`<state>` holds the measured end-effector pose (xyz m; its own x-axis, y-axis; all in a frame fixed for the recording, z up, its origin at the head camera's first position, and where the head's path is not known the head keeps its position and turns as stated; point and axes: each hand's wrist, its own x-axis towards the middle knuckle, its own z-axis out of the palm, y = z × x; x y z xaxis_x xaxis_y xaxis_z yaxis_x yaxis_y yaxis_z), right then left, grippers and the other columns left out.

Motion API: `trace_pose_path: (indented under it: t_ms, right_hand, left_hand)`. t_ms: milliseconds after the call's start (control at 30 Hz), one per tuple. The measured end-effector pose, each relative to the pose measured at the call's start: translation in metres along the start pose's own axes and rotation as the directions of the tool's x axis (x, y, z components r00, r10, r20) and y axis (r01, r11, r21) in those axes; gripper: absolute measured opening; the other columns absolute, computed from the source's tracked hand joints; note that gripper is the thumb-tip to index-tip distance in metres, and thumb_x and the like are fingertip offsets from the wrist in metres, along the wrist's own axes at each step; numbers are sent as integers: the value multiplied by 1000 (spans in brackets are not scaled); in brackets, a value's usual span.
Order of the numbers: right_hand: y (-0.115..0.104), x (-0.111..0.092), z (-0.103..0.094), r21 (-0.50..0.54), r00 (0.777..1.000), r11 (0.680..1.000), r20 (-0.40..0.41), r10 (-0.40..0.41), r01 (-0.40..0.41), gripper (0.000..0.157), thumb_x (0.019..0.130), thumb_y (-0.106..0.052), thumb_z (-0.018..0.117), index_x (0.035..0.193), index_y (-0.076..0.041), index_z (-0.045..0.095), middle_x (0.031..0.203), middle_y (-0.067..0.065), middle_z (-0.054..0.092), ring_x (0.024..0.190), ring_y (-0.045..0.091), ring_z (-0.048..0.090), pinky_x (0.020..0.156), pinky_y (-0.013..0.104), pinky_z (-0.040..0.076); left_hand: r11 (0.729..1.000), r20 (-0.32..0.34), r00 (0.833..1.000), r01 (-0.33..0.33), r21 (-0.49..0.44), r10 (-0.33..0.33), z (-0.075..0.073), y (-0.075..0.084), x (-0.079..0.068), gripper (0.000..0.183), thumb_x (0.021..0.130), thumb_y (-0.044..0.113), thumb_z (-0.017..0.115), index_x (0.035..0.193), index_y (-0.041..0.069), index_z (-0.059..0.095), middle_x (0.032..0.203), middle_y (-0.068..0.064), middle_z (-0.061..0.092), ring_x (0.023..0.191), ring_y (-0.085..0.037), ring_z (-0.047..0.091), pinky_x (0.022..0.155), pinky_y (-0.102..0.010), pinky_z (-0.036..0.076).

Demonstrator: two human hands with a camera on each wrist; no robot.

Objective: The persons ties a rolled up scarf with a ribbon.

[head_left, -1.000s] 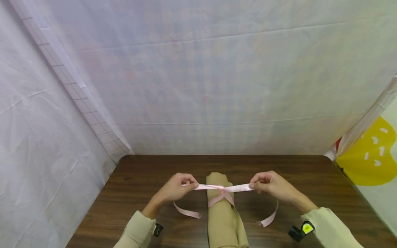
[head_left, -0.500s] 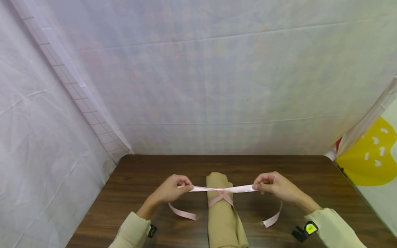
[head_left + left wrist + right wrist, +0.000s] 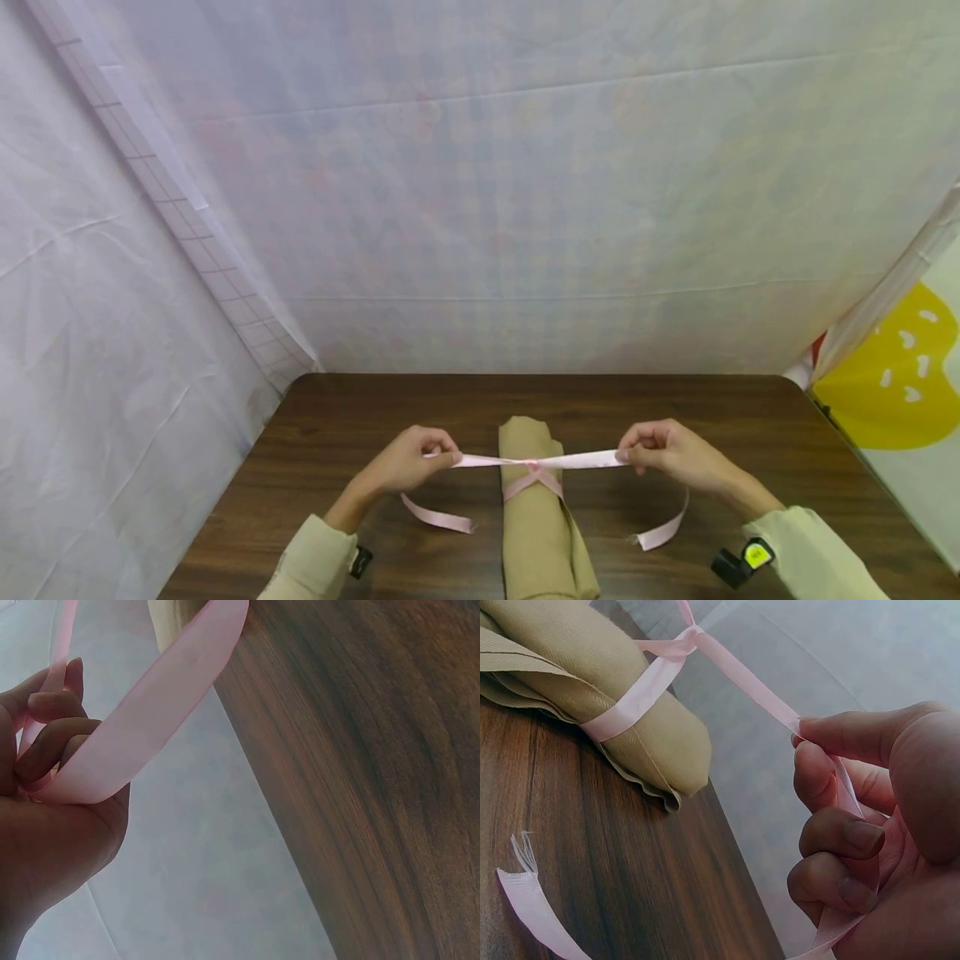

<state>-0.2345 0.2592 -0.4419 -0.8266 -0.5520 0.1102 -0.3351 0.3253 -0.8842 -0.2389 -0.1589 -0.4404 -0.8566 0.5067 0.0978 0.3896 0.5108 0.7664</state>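
Note:
A rolled khaki cloth (image 3: 534,533) lies lengthwise on the table, with a pink ribbon (image 3: 588,459) wrapped round it and crossed in a knot on top. On the left, my left hand (image 3: 411,460) pinches one side of the ribbon between thumb and fingers. My right hand (image 3: 671,454) pinches the other side, and in the right wrist view the ribbon (image 3: 754,688) runs taut from the knot to thumb and forefinger, then through the curled fingers. Loose ribbon tails hang below both hands; the right one has a frayed end (image 3: 526,877). Both hands are raised above the table.
The dark wood-grain table (image 3: 420,404) has rounded far corners. Pale patterned sheeting (image 3: 525,208) hangs behind it and at the left. A yellow shape with white marks (image 3: 892,375) shows at the right. Black wrist straps sit by both cuffs.
Both hands have moved apart, the left to the left and the right to the right. The ribbon's stretched span has lengthened and the knot has drawn smaller and lower onto the cloth.

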Motion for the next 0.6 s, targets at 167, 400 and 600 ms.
trace_pose_path:
  t_ms: [167,400,600]
  right_hand:
    - [3,-1,-1,6,1000,1000,6,-9,9,7,94,-7,64,93,-1,67,69,-4,61,60,3,52,49,25,40]
    - [6,-4,-4,0,1000,1000,18,-14,14,6,95,-7,63,93,-2,67,69,-1,62,61,2,53,48,25,40]
    - [7,-6,-5,2,999,1000,30,-23,23,7,95,-6,62,94,-1,66,70,0,62,63,4,56,49,28,41]
  left_hand:
    - [1000,13,1000,24,-20,-24,-1,-1,-1,10,93,18,67,89,11,73,62,10,45,54,-2,37,50,-19,32]
    - [999,24,999,35,-28,-34,0,-3,-4,11,94,19,67,89,11,72,61,10,43,53,-2,36,50,-18,31]
    - [1000,16,1000,23,-13,-23,-1,-5,-6,11,94,18,66,89,10,72,61,11,42,53,-1,35,50,-18,31]
